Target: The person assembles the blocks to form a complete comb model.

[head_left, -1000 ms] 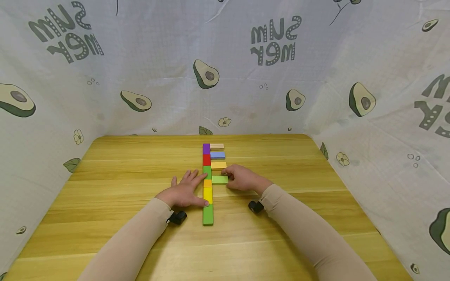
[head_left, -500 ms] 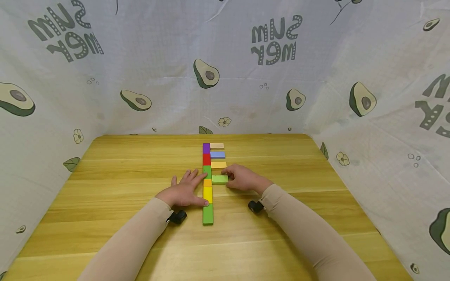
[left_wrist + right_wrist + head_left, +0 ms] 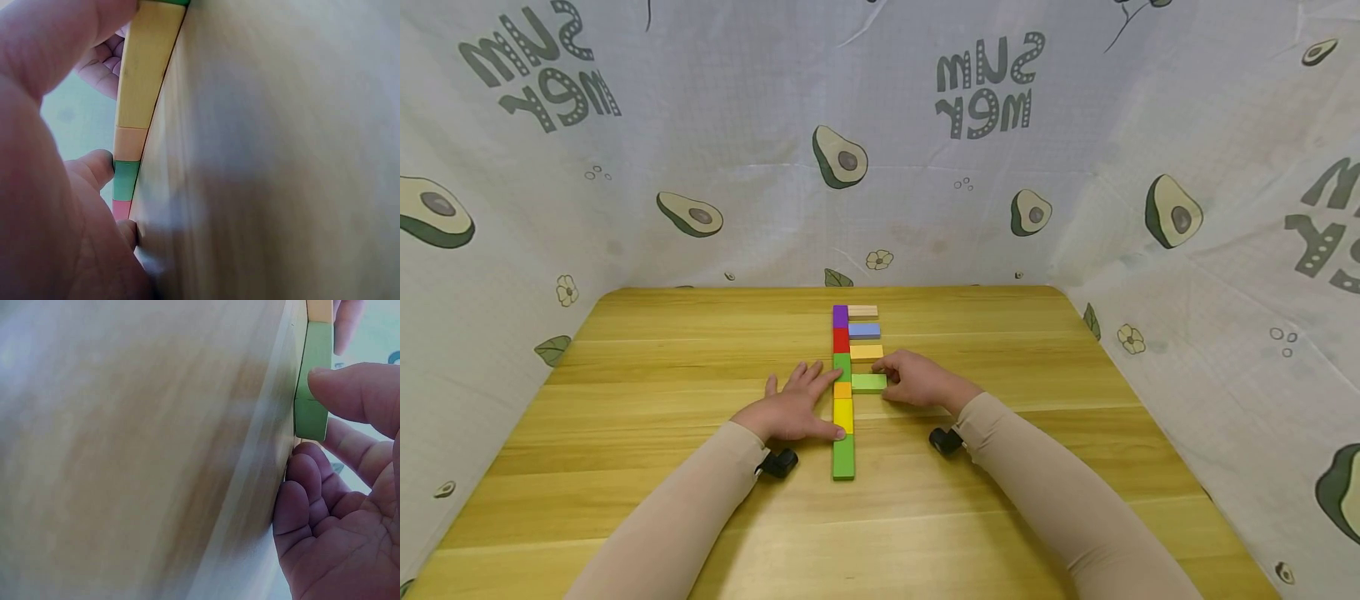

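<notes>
Toy building blocks form a column in the head view: purple (image 3: pixel 840 316), red (image 3: pixel 841 340), green (image 3: pixel 842 364), orange (image 3: pixel 843 390), yellow (image 3: pixel 843 414) and a nearer green block (image 3: pixel 843 458). My left hand (image 3: pixel 790 411) lies spread along the column's left side, index fingertip at the middle green block, thumb where yellow meets the nearer green. My right hand (image 3: pixel 923 384) pinches the right end of a light green block (image 3: pixel 867 383), whose left end meets the column. In the right wrist view, the thumb presses this light green block (image 3: pixel 312 419) from one side while the other fingers curl beneath.
Farther back, a plain wood block (image 3: pixel 862 312), a blue block (image 3: pixel 864 331) and a pale orange block (image 3: pixel 866 352) stick out rightward from the column. All lie on a wooden table (image 3: pixel 1000 500). A printed cloth (image 3: pixel 917 225) hangs behind and at both sides.
</notes>
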Motion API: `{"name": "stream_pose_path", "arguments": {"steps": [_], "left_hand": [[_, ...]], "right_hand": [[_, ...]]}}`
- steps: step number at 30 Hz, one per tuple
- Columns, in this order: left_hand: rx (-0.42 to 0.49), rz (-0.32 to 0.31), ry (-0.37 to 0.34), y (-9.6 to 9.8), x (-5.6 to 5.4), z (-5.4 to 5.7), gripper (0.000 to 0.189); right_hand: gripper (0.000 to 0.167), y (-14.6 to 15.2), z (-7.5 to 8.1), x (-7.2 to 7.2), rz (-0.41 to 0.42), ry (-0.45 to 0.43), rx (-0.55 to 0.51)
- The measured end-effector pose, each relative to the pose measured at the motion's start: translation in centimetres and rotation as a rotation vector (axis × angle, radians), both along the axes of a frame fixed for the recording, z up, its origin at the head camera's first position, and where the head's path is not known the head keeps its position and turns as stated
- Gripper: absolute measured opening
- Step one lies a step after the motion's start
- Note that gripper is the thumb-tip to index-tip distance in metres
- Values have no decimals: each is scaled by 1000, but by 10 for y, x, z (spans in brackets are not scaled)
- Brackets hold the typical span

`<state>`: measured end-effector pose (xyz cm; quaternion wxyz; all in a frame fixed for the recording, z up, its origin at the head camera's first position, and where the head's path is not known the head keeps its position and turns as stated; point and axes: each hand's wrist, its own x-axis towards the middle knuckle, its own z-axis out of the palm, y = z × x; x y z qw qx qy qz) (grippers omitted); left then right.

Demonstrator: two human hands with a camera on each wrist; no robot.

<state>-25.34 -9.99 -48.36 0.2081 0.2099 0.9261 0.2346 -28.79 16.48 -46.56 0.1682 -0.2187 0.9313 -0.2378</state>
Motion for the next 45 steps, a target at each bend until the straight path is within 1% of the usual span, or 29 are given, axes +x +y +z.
{"name": "stream_pose_path", "arguments": {"steps": [13, 23, 38, 45], "left_hand": [[-3, 2, -19, -1, 3, 2, 106], [-4, 2, -10, -1, 1, 0, 106], [-4, -9, -5, 0, -1, 1, 106], [-7, -5, -5, 0, -1, 2, 106]], "right_hand": [[46, -2, -1, 1, -11, -4, 3], [45, -3, -1, 1, -36, -30, -10], [44, 0, 1, -2, -19, -20, -13], [44, -1, 0, -3, -5, -10, 9]]}}
